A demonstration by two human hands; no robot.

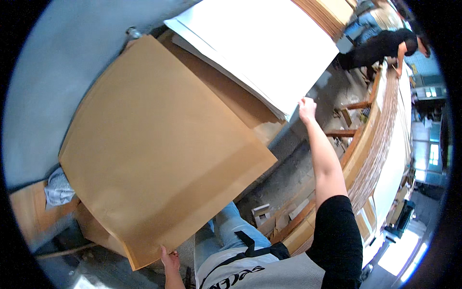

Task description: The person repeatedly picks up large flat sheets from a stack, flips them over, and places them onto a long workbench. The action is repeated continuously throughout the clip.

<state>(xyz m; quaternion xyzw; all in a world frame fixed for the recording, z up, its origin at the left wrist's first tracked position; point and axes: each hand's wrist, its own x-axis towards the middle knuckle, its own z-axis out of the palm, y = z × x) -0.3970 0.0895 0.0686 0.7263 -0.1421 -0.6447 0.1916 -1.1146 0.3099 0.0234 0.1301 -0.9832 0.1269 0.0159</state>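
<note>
Large brown paper sheets (159,144) lie in a wide stack in front of me, the near corner sticking out toward my body. At that near edge my left hand (170,258) is closed, its thumb on top of the paper and its other fingers partly hidden. Beyond lies a stack of white sheets (260,53), with layered, uneven edges. My right arm reaches forward, and my right hand (307,110) is closed at the right edge of the white stack, fingertips against the white paper. More brown paper shows between the two stacks.
A long wooden frame or bench (358,168) curves along the right. A person in black (380,48) bends over its far end. Another brown stack (327,17) stands beyond the white sheets. A grey cloth (59,188) lies at left. Wood scraps (261,214) litter the floor.
</note>
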